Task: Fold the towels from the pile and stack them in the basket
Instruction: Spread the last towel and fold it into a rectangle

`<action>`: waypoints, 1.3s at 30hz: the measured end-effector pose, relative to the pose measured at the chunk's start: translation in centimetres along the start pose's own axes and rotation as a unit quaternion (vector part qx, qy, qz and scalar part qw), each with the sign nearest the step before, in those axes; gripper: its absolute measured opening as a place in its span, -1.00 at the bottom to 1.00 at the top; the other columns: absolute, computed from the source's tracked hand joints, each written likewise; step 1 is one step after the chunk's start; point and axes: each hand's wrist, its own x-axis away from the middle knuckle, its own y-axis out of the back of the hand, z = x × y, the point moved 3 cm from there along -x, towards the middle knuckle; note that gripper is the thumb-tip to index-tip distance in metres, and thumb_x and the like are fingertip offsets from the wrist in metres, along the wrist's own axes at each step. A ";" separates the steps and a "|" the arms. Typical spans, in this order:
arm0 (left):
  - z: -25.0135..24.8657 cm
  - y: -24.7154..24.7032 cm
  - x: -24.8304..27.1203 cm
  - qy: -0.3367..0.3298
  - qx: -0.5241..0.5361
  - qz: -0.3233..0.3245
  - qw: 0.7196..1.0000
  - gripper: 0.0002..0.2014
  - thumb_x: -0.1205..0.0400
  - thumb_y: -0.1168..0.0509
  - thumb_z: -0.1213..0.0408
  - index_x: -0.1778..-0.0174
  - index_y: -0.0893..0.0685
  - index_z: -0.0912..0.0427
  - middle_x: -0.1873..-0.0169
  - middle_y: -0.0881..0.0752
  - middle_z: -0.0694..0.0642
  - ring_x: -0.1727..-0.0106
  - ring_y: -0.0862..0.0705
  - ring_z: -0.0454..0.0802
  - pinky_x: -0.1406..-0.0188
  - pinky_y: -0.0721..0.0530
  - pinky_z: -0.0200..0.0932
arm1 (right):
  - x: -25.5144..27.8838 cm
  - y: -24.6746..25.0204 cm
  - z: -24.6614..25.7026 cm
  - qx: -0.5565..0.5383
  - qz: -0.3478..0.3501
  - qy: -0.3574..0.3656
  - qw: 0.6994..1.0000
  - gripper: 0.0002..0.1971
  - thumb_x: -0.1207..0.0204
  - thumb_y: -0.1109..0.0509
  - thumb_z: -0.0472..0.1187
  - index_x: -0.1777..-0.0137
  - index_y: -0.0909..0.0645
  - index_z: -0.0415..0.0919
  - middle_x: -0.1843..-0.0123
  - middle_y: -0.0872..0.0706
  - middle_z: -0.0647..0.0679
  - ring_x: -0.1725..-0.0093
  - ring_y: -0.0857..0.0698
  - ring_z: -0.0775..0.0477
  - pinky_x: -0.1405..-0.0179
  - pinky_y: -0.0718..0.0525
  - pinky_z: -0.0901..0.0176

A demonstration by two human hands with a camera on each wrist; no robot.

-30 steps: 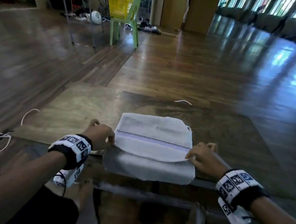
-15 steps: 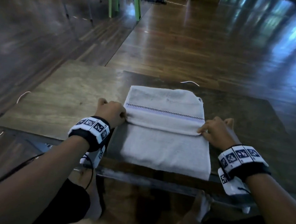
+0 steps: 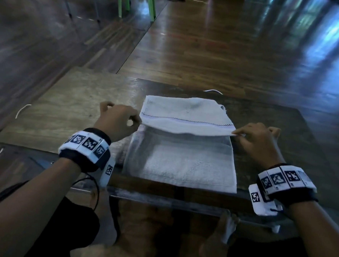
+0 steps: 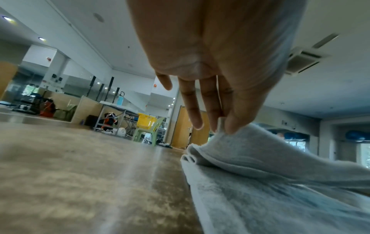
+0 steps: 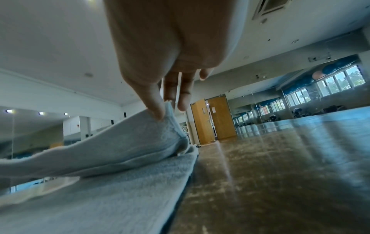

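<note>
A white towel (image 3: 184, 161) with a thin dark stitched band lies on the low wooden table (image 3: 66, 112), its far part doubled over toward me. My left hand (image 3: 135, 122) pinches the left corner of that upper flap (image 4: 222, 128) between thumb and forefinger and holds it a little above the lower layer. My right hand (image 3: 237, 132) pinches the right corner (image 5: 164, 114) the same way. The flap's edge hangs in a shallow sag between the two hands. A yellow basket (image 4: 145, 122) sits far off on a green chair (image 4: 152, 133).
The table's near edge (image 3: 180, 200) runs just above my knees. White cables (image 3: 22, 110) lie at the table's left and far edge (image 3: 213, 90). Green chair legs (image 3: 152, 6) stand on the wooden floor beyond. A folding table (image 4: 118, 109) is beside the chair.
Both hands have drawn the flap's edge further toward me and lifted it off the lower layer. The head view has tilted down, so the basket left that view.
</note>
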 end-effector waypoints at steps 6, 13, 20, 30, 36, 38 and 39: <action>0.2 -0.5 5.1 -0.076 -0.045 0.101 0.991 -0.94 -0.56 -0.30 0.05 0.20 -0.65 -0.18 0.18 -0.65 -0.27 -0.01 -0.56 -0.27 -0.10 0.00 -0.17 | 4.5 0.4 -0.6 -0.087 0.113 0.071 0.987 -0.78 -0.35 -0.21 0.12 0.17 -0.68 0.21 0.22 -0.65 0.27 0.12 -0.57 0.12 0.05 -0.20 0.06; 1.1 -3.0 6.1 -0.071 -0.068 0.129 0.987 -0.86 -0.62 -0.26 0.03 0.08 -0.74 -0.17 0.07 -0.69 -0.21 -0.07 -0.60 -0.22 -0.21 -0.06 -0.09 | 6.2 -2.0 0.0 0.001 0.206 0.093 0.974 -0.85 -0.45 -0.48 -0.12 0.05 -0.77 0.16 0.08 -0.73 0.13 0.01 -0.60 0.01 0.07 -0.13 0.10; 0.1 -3.3 4.8 -0.053 -0.065 0.054 0.995 -0.88 -0.60 -0.30 0.06 0.11 -0.76 -0.14 0.04 -0.74 -0.16 -0.05 -0.64 -0.12 -0.22 -0.10 -0.04 | 4.8 -1.8 -0.3 0.086 0.121 0.055 0.987 -0.82 -0.40 -0.52 -0.17 0.04 -0.78 0.10 0.12 -0.77 0.08 0.06 -0.63 -0.08 0.04 -0.19 0.01; 1.4 -2.2 7.8 -0.123 0.011 0.023 0.992 -0.96 -0.48 -0.46 0.12 0.22 -0.74 -0.14 0.17 -0.74 -0.20 0.07 -0.70 -0.11 -0.10 -0.15 -0.15 | 6.7 0.3 -1.2 -0.077 0.050 0.105 0.990 -0.77 -0.34 -0.25 0.06 0.18 -0.72 0.07 0.21 -0.71 0.17 0.10 -0.49 0.24 0.18 -0.10 0.19; 1.8 -4.4 8.5 -0.149 0.024 0.061 0.987 -0.76 -0.51 -0.21 -0.09 0.13 -0.77 -0.19 0.16 -0.75 -0.24 0.13 -0.69 -0.19 -0.06 -0.24 -0.17 | 7.9 -1.7 -2.2 -0.064 0.193 0.082 0.976 -0.80 -0.36 -0.56 -0.21 0.06 -0.77 0.08 0.09 -0.72 0.10 0.01 -0.60 0.03 0.02 -0.26 0.08; 1.7 -4.4 8.6 -0.159 0.027 0.062 0.985 -0.70 -0.49 -0.16 -0.13 0.12 -0.77 -0.17 0.17 -0.74 -0.24 0.17 -0.69 -0.20 -0.02 -0.27 -0.21 | 7.9 -1.6 -2.1 -0.074 0.196 0.082 0.974 -0.79 -0.36 -0.56 -0.23 0.04 -0.78 0.05 0.08 -0.74 0.06 0.01 -0.63 -0.01 0.02 -0.36 0.03; 1.6 -4.3 8.6 -0.167 0.024 0.069 0.983 -0.69 -0.45 -0.18 -0.15 0.10 -0.77 -0.16 0.16 -0.74 -0.23 0.17 -0.69 -0.20 0.00 -0.29 -0.21 | 7.9 -1.7 -2.1 -0.078 0.197 0.085 0.974 -0.79 -0.36 -0.55 -0.22 0.02 -0.77 0.04 0.07 -0.74 0.05 0.01 -0.63 -0.02 0.02 -0.40 0.02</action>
